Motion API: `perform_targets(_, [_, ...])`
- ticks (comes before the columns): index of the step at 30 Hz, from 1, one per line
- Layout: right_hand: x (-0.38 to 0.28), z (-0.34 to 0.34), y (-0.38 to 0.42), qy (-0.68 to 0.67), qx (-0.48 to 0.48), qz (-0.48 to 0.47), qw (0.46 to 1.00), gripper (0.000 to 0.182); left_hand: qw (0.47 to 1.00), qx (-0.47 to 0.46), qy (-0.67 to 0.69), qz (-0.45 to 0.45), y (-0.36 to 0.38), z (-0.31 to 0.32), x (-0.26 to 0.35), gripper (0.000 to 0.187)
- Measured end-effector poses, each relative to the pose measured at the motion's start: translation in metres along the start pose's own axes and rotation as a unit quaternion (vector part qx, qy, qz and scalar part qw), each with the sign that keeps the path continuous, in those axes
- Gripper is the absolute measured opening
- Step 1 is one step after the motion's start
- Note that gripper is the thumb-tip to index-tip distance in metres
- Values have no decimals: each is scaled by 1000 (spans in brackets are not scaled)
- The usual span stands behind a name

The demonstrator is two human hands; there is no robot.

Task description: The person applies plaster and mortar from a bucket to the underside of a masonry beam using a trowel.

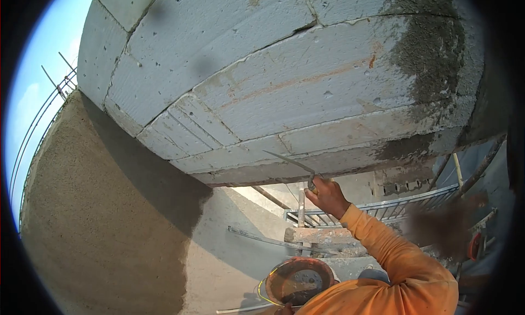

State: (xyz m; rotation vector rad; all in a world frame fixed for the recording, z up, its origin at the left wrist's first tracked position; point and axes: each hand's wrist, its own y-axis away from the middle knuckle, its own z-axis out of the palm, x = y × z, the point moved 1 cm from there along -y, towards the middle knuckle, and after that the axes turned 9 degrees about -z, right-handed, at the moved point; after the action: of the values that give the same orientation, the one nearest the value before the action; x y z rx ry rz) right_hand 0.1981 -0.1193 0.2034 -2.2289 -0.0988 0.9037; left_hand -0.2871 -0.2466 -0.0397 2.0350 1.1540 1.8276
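My right hand, at the end of an orange sleeve, is closed around the handle of a trowel. The thin blade appears nearly edge-on and points up and left, in front of the lower edge of a block wall. Whether the blade touches the wall cannot be told. At the bottom edge, a small part of my left hand shows at the rim of a reddish-brown bucket and seems to grip it; most of its fingers are hidden. Some grey material lies inside the bucket, which has a yellow handle.
Dark, wet-looking mortar covers the wall's right part. A brown rendered wall stands at left. Below are a metal ladder-like frame, a worn wooden plank, a long straight bar and scaffold poles. A dark blurred shape is at right.
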Motion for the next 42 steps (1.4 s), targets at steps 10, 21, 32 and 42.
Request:
perform_targets(10, [29, -22, 112, -64, -304, 128, 942, 45, 998, -59, -4, -14, 77, 33, -8, 12])
perform_targets(21, [38, 72, 231, 187, -475, -14, 860, 19, 989, -145, -33, 12, 125, 95, 14, 7])
perform_targets(32, [52, 60, 313, 107, -580, -73, 804, 18, 973, -192, -116, 46, 133, 98, -23, 14])
perform_targets(42, [-9, 47, 229, 48, -610, -99, 785, 21, 906, -46, -267, 324, 149, 83, -17, 25])
